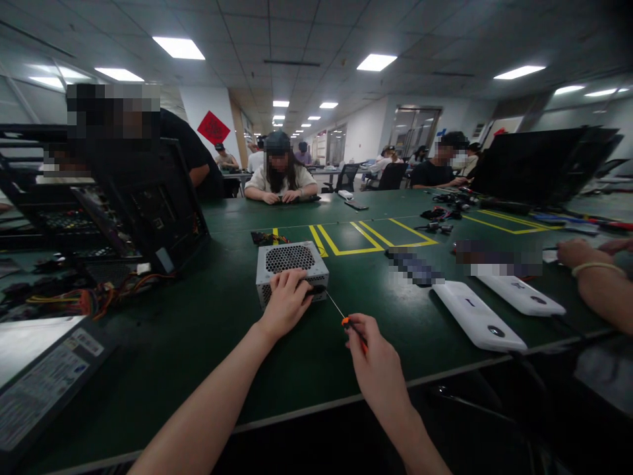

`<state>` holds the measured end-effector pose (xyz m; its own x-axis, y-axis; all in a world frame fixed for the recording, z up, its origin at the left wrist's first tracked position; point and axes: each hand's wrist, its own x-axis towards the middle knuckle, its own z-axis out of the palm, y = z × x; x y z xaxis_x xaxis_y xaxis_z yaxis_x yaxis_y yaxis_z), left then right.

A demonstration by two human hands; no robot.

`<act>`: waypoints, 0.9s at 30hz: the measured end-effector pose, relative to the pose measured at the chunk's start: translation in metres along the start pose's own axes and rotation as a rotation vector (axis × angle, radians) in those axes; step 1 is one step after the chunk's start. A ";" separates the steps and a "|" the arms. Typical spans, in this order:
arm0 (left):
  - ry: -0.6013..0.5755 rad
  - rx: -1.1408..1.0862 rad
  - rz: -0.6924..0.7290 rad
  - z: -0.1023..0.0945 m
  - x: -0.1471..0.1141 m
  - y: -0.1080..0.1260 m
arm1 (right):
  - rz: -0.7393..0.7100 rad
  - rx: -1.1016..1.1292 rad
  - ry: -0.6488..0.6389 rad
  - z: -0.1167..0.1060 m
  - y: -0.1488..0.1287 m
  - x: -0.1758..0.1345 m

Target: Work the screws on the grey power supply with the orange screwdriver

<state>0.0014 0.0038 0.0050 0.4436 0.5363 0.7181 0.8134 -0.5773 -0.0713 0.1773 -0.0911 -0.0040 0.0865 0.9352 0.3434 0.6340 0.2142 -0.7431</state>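
Note:
A grey metal computer power supply (297, 257) with a honeycomb vent on top sits on the green table in front of me. My left hand (287, 300) grips its near edge, fingers curled over the top and front. Beside those fingertips is a black part (316, 289) on the front face. In my right hand (373, 353) is a screwdriver (345, 320) with an orange and black handle. Its thin shaft slants up and left, the tip at the front right of the power supply; whether it touches a screw is too small to tell.
An open black computer case (163, 198) with loose cables (89, 300) stands left, near another labelled power supply (49, 376). To the right lie white power banks (477, 316) and a phone (414, 266). Another person's hands (593, 264) are at far right. Several people sit beyond.

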 end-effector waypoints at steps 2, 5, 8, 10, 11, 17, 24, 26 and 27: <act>-0.004 0.003 0.002 0.000 0.000 0.000 | 0.042 0.080 -0.027 0.001 0.002 0.001; -0.007 0.002 -0.001 -0.001 0.000 0.000 | 0.026 0.085 0.024 0.005 0.002 0.001; 0.000 -0.005 -0.008 0.000 0.000 0.000 | 0.010 0.059 0.092 0.006 0.003 0.002; 0.003 -0.014 -0.011 0.000 0.000 0.000 | 0.037 0.090 0.051 0.004 0.005 0.002; 0.005 -0.018 -0.012 0.000 0.000 0.000 | 0.061 0.107 0.013 0.003 0.006 0.003; 0.007 -0.008 -0.012 0.000 0.000 0.000 | 0.108 0.098 -0.069 0.002 0.003 0.006; 0.014 -0.028 -0.027 0.000 0.000 0.001 | 0.001 0.040 0.057 0.006 0.006 0.004; 0.011 -0.028 -0.024 0.000 0.000 0.001 | 0.048 0.098 -0.009 0.005 0.009 0.005; 0.010 -0.027 -0.021 0.000 0.000 0.001 | 0.075 0.132 -0.046 0.005 0.010 0.005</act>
<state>0.0021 0.0034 0.0048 0.4225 0.5426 0.7260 0.8123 -0.5821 -0.0376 0.1804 -0.0827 -0.0124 0.0925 0.9614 0.2591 0.5202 0.1752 -0.8359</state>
